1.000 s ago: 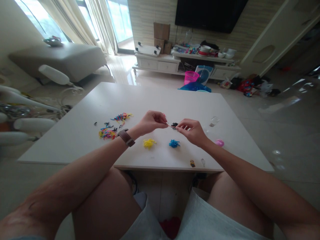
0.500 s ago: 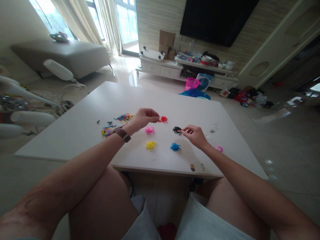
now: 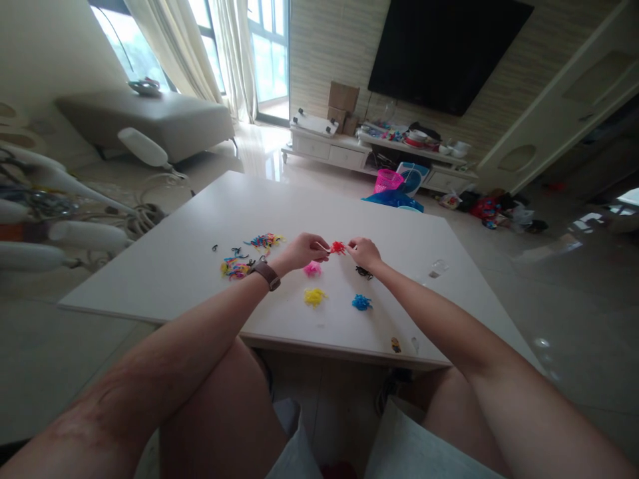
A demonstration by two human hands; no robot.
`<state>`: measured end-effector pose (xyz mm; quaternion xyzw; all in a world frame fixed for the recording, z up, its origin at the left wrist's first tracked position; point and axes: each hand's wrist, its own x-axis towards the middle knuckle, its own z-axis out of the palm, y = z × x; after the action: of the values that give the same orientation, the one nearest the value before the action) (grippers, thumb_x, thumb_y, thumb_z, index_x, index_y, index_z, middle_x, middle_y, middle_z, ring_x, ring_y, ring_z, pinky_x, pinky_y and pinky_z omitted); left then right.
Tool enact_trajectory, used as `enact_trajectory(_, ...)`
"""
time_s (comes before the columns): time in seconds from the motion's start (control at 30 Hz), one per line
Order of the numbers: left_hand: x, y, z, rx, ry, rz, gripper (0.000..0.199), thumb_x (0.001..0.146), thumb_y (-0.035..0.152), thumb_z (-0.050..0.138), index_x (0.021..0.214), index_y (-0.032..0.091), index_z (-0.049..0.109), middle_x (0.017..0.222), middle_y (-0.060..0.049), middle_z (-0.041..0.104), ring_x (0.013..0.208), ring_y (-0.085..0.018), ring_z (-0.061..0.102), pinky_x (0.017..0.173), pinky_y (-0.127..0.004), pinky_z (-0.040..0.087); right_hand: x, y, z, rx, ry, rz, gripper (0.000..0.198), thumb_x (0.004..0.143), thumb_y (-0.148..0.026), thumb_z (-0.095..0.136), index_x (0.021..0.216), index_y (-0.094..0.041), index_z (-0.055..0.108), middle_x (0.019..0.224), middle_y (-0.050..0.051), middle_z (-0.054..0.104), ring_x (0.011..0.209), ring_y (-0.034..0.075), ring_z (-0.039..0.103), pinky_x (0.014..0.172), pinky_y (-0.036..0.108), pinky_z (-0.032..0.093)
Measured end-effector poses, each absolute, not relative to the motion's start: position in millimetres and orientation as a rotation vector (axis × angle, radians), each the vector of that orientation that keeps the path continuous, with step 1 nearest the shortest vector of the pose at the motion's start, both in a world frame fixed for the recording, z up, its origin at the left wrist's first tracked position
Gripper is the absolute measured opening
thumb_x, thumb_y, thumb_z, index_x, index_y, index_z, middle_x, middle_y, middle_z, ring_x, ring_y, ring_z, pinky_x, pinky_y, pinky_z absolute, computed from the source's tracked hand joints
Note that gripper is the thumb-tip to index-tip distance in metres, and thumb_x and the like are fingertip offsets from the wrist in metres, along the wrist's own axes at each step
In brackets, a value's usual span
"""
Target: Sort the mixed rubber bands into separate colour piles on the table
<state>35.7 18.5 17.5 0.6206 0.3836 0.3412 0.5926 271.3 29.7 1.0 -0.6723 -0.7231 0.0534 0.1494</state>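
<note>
My left hand (image 3: 310,250), with a brown watch (image 3: 266,273) on the wrist, is closed in a pinch just left of a red pile of small bands (image 3: 338,247). A thin bit shows at its fingertips, too small to name. On the right side of that pile my right hand (image 3: 364,253) is also pinched, its fingertips close to the red bands; what they hold is hidden. Black bands (image 3: 364,272) lie partly behind the right wrist. Pink (image 3: 312,268), yellow (image 3: 315,297) and blue (image 3: 361,303) piles are nearer me.
Mixed coloured bands (image 3: 234,267) lie in heaps on the left of the white table (image 3: 200,233). A small clear container (image 3: 439,267) stands at right. A minion figure (image 3: 395,344) lies near the front edge. Beyond the table are a pink basket (image 3: 388,180) and a blue bag (image 3: 392,199).
My right hand has moved from the black pile up and left to the red pile. My left hand stays beside the red pile. The view has shifted slightly.
</note>
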Motion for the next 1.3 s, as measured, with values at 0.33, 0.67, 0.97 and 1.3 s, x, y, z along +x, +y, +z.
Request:
enact_trajectory(0.33, 48.8, 10.4, 25.1, 1.456, 0.805, 0.736, 0.025, 0.073, 0.016, 0.084, 0.084, 0.012, 0.062, 0.068, -0.009, 0.074, 0.07, -0.019, 0.074, 0.065, -0.027, 0.058, 266.0, -6.8, 16.4, -1.438, -2.101, 0.404, 0.019, 0.088, -0.034, 0.064, 0.085, -0.018, 0.073, 0.085, 0.004, 0.076, 0.071, 0.015, 0.066, 0.069, 0.026, 0.05)
enact_trajectory(0.67, 95.7, -21.3, 35.4, 1.598, 0.6, 0.697, 0.018, 0.078, 0.009, 0.073, 0.08, 0.015, 0.056, 0.067, -0.004, 0.072, 0.067, -0.015, 0.071, 0.064, -0.025, 0.056, 296.5, -81.8, 42.4, -1.227, -2.038, 0.517, 0.013, 0.087, -0.029, 0.068, 0.091, -0.019, 0.076, 0.08, 0.004, 0.075, 0.067, 0.014, 0.066, 0.061, 0.026, 0.052)
enact_trajectory(0.97, 96.8, -29.5, 36.0, 1.546, 0.656, 0.637, 0.017, 0.081, 0.012, 0.073, 0.088, 0.015, 0.057, 0.074, -0.007, 0.075, 0.077, -0.019, 0.075, 0.07, -0.03, 0.059, 305.3, -80.6, 50.3, -1.102, -2.15, 0.499, 0.011, 0.088, -0.023, 0.065, 0.086, -0.019, 0.075, 0.078, 0.003, 0.074, 0.064, 0.013, 0.064, 0.059, 0.025, 0.05)
enact_trajectory(1.3, 90.5, -22.8, 27.3, 1.551, 0.745, 0.595, 0.024, 0.079, 0.023, 0.081, 0.091, 0.015, 0.061, 0.079, -0.01, 0.077, 0.081, -0.022, 0.076, 0.075, -0.034, 0.061, 329.8, -64.5, 39.4, -1.401, -2.042, 0.421, 0.011, 0.085, -0.025, 0.065, 0.083, -0.019, 0.075, 0.077, 0.002, 0.076, 0.065, 0.015, 0.065, 0.064, 0.026, 0.051)
